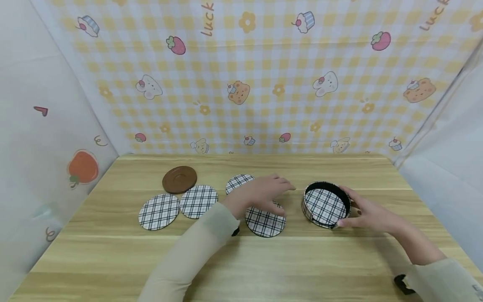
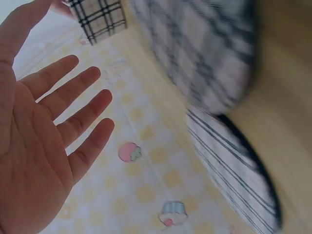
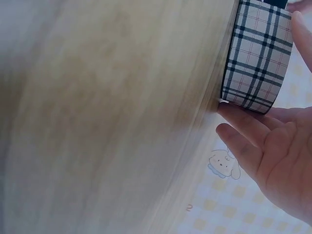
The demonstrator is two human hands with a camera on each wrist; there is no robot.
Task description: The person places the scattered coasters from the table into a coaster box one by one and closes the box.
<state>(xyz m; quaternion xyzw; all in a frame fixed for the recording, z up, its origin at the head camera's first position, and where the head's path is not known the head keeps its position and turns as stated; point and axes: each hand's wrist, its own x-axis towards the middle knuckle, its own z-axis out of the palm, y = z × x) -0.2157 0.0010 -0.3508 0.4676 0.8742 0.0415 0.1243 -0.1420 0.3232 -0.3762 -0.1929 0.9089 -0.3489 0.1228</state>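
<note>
Four plaid coasters lie flat on the counter [image 1: 241,264]: two side by side at the left [image 1: 159,211] [image 1: 198,201], one farther back [image 1: 238,182] partly hidden by the left hand [image 1: 260,195], and one nearer [image 1: 266,221] directly beneath that hand. A brown disc [image 1: 179,179] rests at the far left, touching none of them as far as can be seen. To the right stands a round plaid holder [image 1: 326,204], tilted toward the camera, with one coaster [image 1: 324,206] already seated inside.

Left hand: released, fingers straight and spread, palm down above the near coaster; the left wrist view confirms an empty palm [image 2: 34,146]. Whether the fingertips touch the coaster cannot be told.

Right hand [image 1: 367,214]: grasping the holder, with fingers [image 3: 243,124] pressed against its plaid wall [image 3: 258,58] from the right and near side.

Risks, as judged from this arrangement: the holder is propped at an angle by one hand only, so a loosened hold could let it drop flat or roll, spilling the seated coaster. A thin coaster lying flush on the counter offers little edge; flat fingers may slide it instead of lifting it, possibly nudging the holder.
</note>
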